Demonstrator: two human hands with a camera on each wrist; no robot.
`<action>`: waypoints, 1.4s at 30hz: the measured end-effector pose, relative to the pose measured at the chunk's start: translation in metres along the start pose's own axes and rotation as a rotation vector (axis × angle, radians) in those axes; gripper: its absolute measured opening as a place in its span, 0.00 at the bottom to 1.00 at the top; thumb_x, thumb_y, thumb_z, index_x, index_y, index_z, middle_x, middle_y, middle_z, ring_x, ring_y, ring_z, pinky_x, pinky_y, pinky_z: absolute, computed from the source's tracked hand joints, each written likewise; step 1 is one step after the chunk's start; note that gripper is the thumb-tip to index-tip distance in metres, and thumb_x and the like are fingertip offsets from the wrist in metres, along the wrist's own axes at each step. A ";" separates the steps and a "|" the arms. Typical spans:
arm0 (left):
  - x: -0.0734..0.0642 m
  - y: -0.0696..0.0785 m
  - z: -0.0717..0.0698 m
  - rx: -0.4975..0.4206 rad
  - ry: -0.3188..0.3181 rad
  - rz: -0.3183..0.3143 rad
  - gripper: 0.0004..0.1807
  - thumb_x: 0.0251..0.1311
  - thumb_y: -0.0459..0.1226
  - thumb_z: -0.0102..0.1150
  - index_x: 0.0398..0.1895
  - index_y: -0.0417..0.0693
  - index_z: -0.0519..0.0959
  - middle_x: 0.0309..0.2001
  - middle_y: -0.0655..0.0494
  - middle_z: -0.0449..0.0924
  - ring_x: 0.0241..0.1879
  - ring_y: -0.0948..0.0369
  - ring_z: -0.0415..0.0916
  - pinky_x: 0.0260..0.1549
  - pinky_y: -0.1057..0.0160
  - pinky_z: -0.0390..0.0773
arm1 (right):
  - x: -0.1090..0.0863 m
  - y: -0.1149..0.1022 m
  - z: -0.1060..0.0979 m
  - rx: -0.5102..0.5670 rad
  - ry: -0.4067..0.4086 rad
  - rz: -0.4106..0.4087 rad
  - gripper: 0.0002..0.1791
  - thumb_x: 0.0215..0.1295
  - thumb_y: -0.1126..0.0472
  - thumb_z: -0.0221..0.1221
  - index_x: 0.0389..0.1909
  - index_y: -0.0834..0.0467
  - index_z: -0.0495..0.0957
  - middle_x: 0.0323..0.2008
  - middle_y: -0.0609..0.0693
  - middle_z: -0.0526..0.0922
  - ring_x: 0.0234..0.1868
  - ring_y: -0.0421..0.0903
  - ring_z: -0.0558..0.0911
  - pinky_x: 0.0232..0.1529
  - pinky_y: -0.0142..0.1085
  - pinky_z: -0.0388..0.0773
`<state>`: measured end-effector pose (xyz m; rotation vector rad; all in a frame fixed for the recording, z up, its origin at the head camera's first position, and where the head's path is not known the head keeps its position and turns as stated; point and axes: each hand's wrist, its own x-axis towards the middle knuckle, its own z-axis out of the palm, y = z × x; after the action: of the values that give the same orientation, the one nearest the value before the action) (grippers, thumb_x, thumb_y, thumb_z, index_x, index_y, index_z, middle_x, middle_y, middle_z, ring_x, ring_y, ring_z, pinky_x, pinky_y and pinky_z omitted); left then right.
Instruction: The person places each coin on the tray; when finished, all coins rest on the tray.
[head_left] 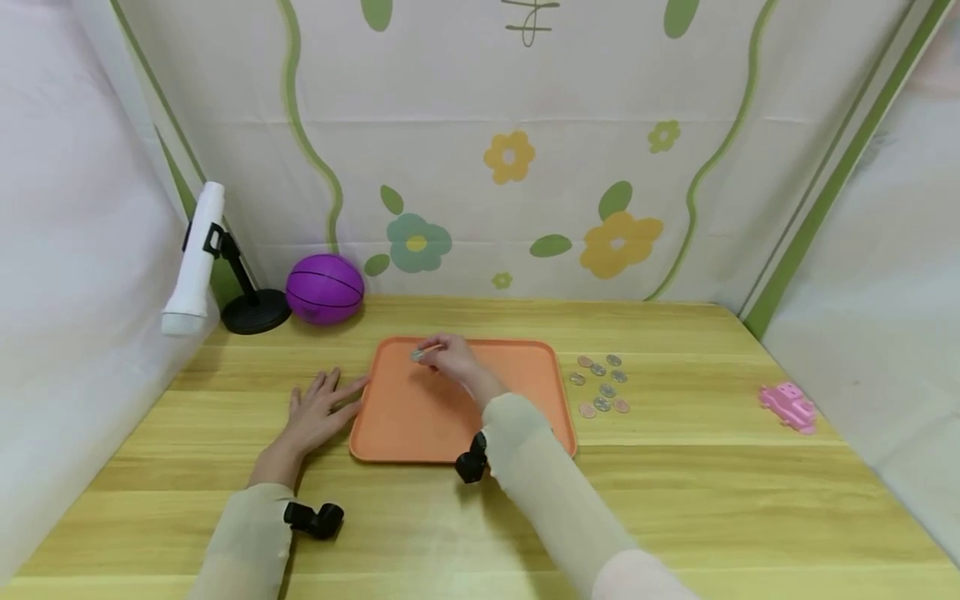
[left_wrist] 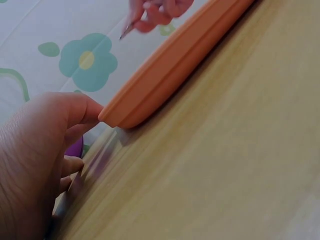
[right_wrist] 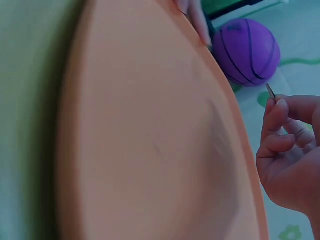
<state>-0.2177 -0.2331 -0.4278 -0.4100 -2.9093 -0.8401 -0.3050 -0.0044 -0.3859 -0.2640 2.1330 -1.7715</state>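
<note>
Right hand (head_left: 452, 360) pinches a coin (head_left: 416, 355) above the tray (head_left: 408, 421), toward ten o'clock; my left hand (head_left: 318, 417), fingers spread, touches its nine o'clock edge. So slight a grip (fingertips only) could slip, dropping the coin.

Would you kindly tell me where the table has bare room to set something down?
Bare wood lies between the scattered coins and pink toy, and right of the right sleeve. Crowded: the left edge of the orange tray, at the left grip, and back left, around the purple ball and black stand.
</note>
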 end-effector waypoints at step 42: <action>0.001 -0.002 0.004 0.018 0.017 -0.007 0.26 0.59 0.51 0.45 0.60 0.56 0.64 0.62 0.33 0.46 0.60 0.38 0.37 0.47 0.34 0.31 | 0.004 0.015 0.043 -0.107 0.033 0.054 0.15 0.53 0.67 0.59 0.43 0.64 0.75 0.34 0.49 0.77 0.29 0.42 0.75 0.26 0.32 0.71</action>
<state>-0.2197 -0.2325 -0.4318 -0.3885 -2.9021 -0.8131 -0.2914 -0.0419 -0.4076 -0.2041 2.2403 -1.6458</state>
